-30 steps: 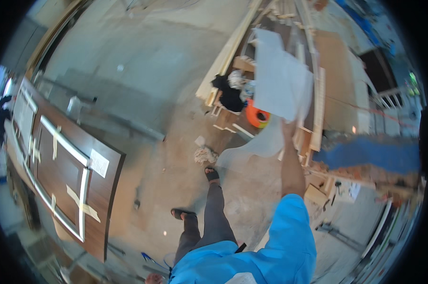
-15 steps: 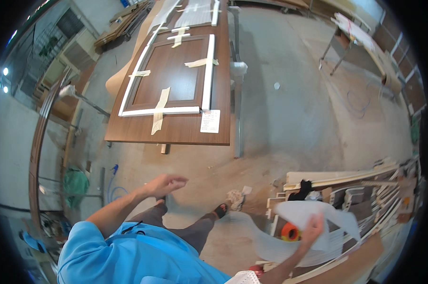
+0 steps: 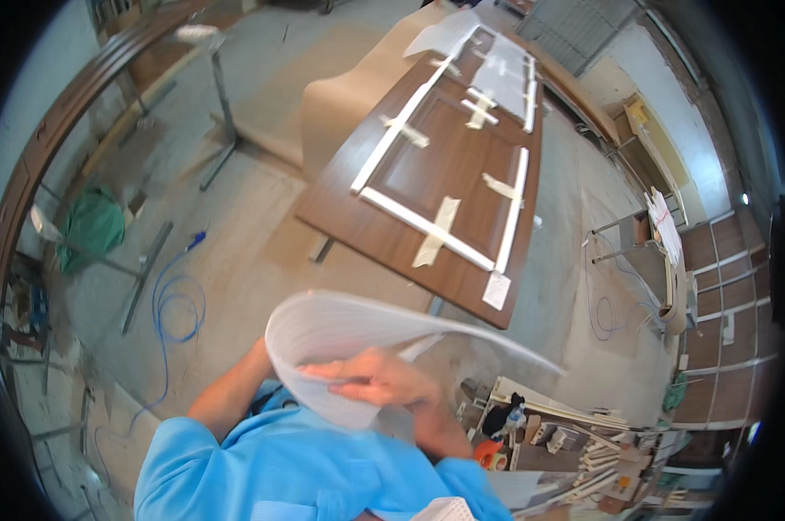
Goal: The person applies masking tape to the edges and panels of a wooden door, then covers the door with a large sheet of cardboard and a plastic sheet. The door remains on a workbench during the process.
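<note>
A thin white foam sheet [image 3: 323,326], bent into a loose curl, is in front of my chest. Its free end trails off to the right, in front of the door panel's near edge. My right hand [image 3: 375,378] is inside the curl, slightly blurred, fingers pointing left and closed on the sheet. My left forearm [image 3: 231,395] reaches up behind the sheet's left side, which hides most of that hand and its fingers. Beyond lies a brown wooden door panel [image 3: 349,213], with white strips [image 3: 401,139] held around its raised frame by pale tape [image 3: 437,230].
A white label [image 3: 496,291] is on the panel's near right corner. At lower right are a pile of offcut strips [image 3: 596,460] and an orange tape roll [image 3: 490,456]. A blue hose [image 3: 179,308] coils on the floor at left, near a green bag [image 3: 92,230]. Brown sheeting [image 3: 349,95] hangs beside the panel.
My right hand has brought the foam sheet from above the offcut pile at lower right to my chest. My left hand has gone behind it. The view has turned, moving the panel rightward.
</note>
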